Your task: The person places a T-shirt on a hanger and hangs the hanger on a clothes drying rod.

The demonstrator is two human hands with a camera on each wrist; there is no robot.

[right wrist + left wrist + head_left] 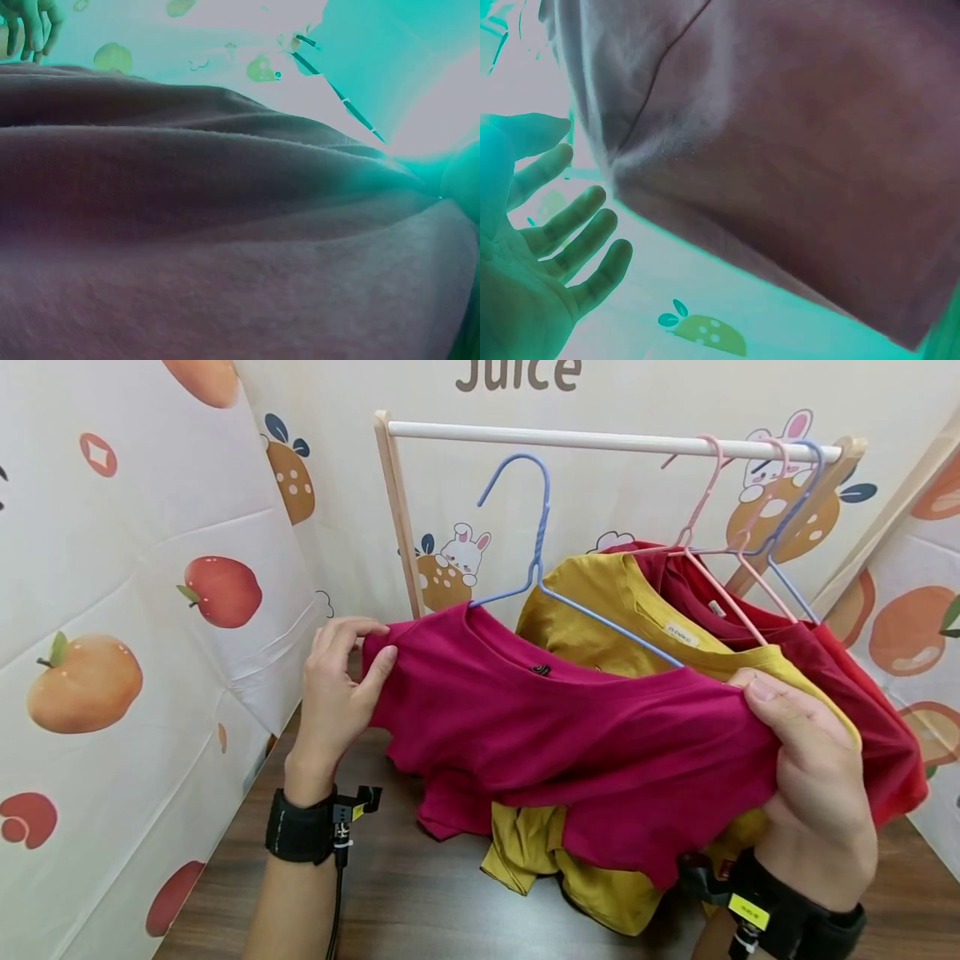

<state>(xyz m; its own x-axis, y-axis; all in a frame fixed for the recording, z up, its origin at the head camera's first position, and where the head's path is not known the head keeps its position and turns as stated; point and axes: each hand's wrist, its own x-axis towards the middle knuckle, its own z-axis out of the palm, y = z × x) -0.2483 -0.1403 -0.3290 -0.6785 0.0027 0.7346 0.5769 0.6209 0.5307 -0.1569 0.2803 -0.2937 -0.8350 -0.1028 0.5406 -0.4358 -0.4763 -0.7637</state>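
Observation:
In the head view a magenta shirt (525, 735) is stretched across the middle, with a blue hanger (541, 527) inside its neckline. The hanger's hook overlaps the wall just below the rack's rod. At one shoulder my right hand (817, 760) pinches the cloth, thumb on top. My left hand (333, 689) is beside the opposite shoulder, thumb and index finger right at its edge. The left wrist view shows that hand's fingers (592, 281) loosely spread next to the shirt (802, 150). Cloth fills most of the right wrist view and hides the right fingers.
A clothes rack with a white rod (600, 439) and wooden posts stands behind. Pink hangers (705, 497) and another blue hanger (798, 510) hang at its right end. They carry a yellow shirt (592, 585) and red shirts (892, 718). Below is a wooden tabletop (420, 902).

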